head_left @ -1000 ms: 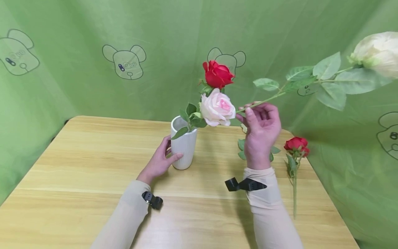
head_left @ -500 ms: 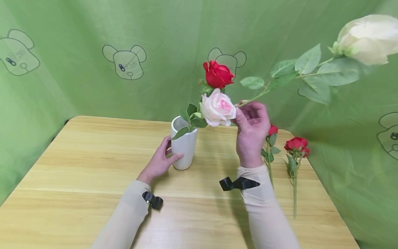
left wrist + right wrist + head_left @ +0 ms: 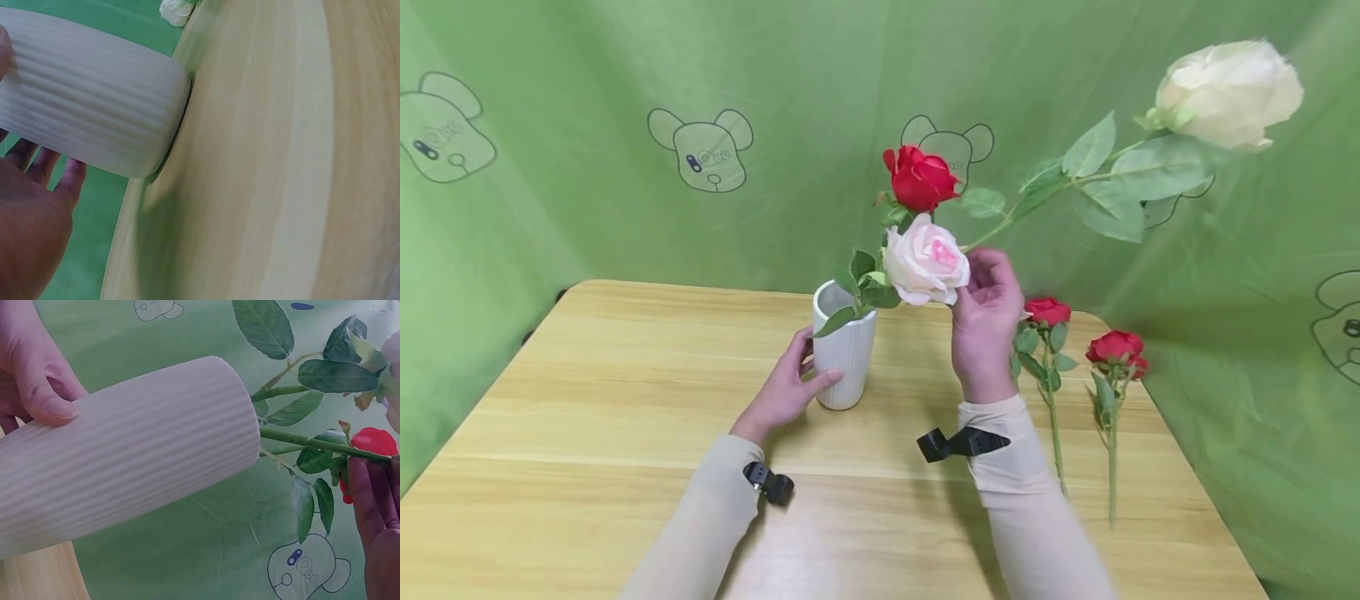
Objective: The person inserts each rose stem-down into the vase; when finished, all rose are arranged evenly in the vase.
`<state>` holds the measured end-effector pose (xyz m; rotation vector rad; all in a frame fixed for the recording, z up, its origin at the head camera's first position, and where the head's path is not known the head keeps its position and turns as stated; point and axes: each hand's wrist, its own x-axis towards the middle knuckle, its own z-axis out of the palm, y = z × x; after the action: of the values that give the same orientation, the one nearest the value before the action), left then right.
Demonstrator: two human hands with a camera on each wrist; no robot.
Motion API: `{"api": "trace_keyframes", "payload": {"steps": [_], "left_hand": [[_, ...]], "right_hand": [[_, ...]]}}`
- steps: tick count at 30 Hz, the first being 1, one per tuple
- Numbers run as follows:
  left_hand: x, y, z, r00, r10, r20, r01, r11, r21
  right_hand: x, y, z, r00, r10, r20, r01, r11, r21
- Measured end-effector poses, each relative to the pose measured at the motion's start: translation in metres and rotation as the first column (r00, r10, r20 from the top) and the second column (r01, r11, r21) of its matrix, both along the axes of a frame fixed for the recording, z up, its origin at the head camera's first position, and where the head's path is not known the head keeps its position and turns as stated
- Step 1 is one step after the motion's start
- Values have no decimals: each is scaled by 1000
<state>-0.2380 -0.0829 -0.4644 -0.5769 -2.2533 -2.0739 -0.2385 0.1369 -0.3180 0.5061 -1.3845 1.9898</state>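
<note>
With a red and a pink rose already in the white vase (image 3: 844,354) that my left hand (image 3: 784,390) grips, my right hand (image 3: 984,323) pinches the white rose's stem (image 3: 1223,93) beside it, while two red roses (image 3: 1078,333) wait on the counter (image 3: 587,433).

Beige sleeves (image 3: 1022,492), black wrist straps (image 3: 958,442)

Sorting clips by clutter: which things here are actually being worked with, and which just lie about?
In use: white vase, gripped by the left hand; white rose, its stem pinched by the right hand.
Idle: two red roses lying on the table.
</note>
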Motion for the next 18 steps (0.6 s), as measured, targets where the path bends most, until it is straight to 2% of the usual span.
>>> {"api": "trace_keyframes", "payload": {"steps": [6,10,14,18], "left_hand": [[0,1,-1,1000,2,9,-2,1000,-6],[0,1,-1,1000,1,6,-1,1000,-5],[0,1,0,1000,2,8,-2,1000,-3],[0,1,1,1000,1,9,-1,1000,-2]], "right_hand": [[2,-4,-4,998,31,59,-32,999,12],[2,-8,-7,996,19,91,-25,997,69],[2,-11,-11,996,-22,92,3,980,201],[1,-12,-13,996,-72,51,49,932,360]]}}
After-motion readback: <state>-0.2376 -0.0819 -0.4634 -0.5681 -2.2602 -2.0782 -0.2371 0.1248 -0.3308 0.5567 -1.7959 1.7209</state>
